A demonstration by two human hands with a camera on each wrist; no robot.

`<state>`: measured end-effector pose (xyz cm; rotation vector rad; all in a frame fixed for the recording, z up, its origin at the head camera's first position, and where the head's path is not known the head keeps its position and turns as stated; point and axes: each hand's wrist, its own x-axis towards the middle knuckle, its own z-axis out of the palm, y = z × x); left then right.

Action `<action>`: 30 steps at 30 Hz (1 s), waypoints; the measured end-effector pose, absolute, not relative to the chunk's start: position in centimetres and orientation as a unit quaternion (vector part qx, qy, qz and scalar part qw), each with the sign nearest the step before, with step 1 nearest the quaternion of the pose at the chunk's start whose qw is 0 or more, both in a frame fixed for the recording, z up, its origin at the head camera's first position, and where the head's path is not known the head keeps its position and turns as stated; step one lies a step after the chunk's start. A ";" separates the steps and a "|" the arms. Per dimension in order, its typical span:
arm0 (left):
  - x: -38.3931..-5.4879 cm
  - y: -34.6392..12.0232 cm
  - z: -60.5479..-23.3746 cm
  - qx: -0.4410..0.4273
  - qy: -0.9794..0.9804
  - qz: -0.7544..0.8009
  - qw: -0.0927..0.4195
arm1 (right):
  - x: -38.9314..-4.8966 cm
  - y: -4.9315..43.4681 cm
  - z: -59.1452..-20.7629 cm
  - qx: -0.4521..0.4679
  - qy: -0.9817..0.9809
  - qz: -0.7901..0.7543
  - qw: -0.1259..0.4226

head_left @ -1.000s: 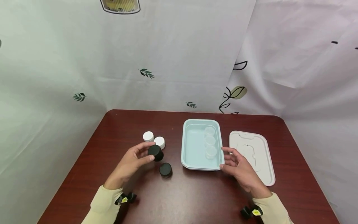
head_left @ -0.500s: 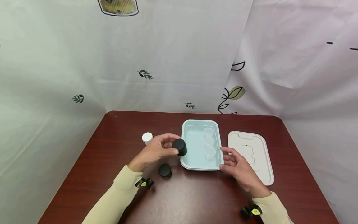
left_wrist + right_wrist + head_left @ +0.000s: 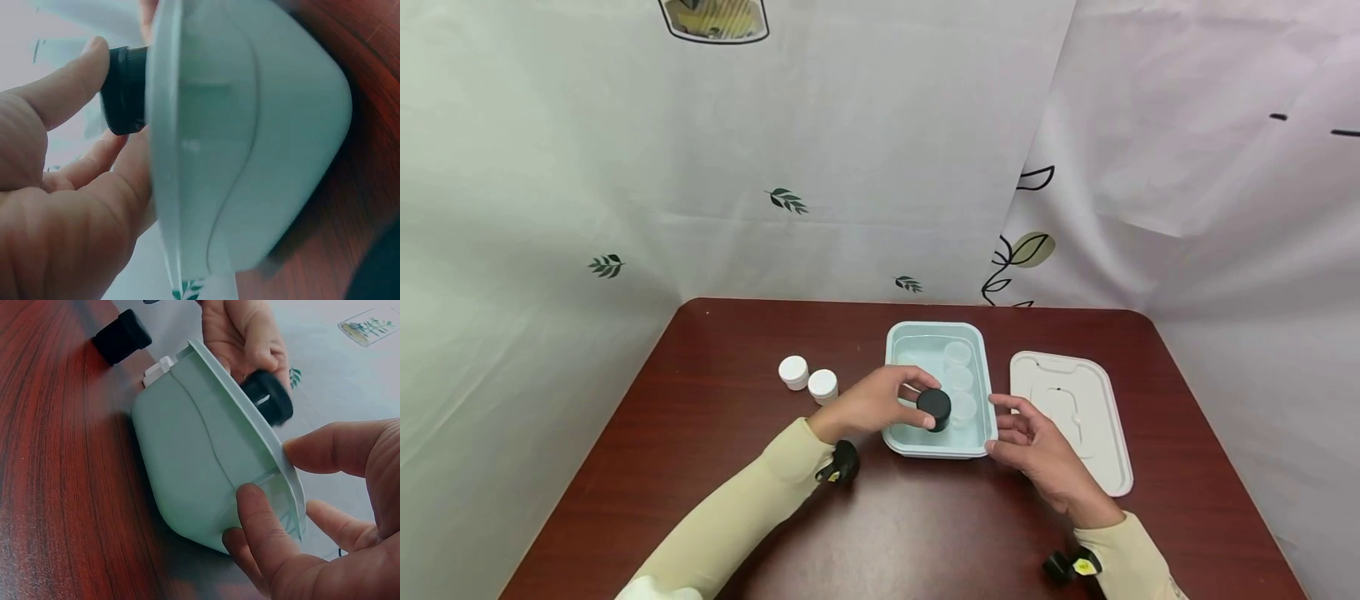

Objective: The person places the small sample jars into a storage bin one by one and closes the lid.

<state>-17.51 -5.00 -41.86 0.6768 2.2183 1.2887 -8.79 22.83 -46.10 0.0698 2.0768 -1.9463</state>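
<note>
My left hand (image 3: 880, 404) pinches a small round black jar (image 3: 934, 405) between thumb and fingers, over the inside of a light blue plastic box (image 3: 940, 452). In the left wrist view this jar (image 3: 125, 87) stands partly above the rim. Along the box's right side are several translucent round containers (image 3: 958, 379) in a row. My right hand (image 3: 1037, 454) touches the box's right side, its fingertips against rim and outer wall in the right wrist view. A second black jar (image 3: 122, 337) is on the table; my left wrist mostly hides it from the head view.
Two white lidded jars (image 3: 793, 372) stand on the table left of the box. A flat white lid (image 3: 1093, 417) lies to the right, beside my right hand. The dark red table (image 3: 895, 533) meets a patterned white cloth (image 3: 850, 150) behind.
My left hand has carried the black jar rightward from beside the white jars to over the box. My right hand has stayed at the box's side.
</note>
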 end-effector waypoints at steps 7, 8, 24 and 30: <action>-17.2 -3.0 -42.2 0.267 0.840 0.405 0.244 | -8.8 22.9 -46.2 0.017 0.721 -0.676 0.150; -17.1 -2.7 -42.2 0.270 0.843 0.396 0.243 | -8.8 22.9 -46.2 0.017 0.721 -0.676 0.150; -16.3 -0.4 -43.1 0.302 0.873 0.322 0.207 | -8.7 23.0 -46.4 0.007 0.719 -0.679 0.147; -16.5 -0.2 -43.2 0.329 0.869 0.310 0.202 | -8.9 23.1 -46.5 0.005 0.720 -0.678 0.147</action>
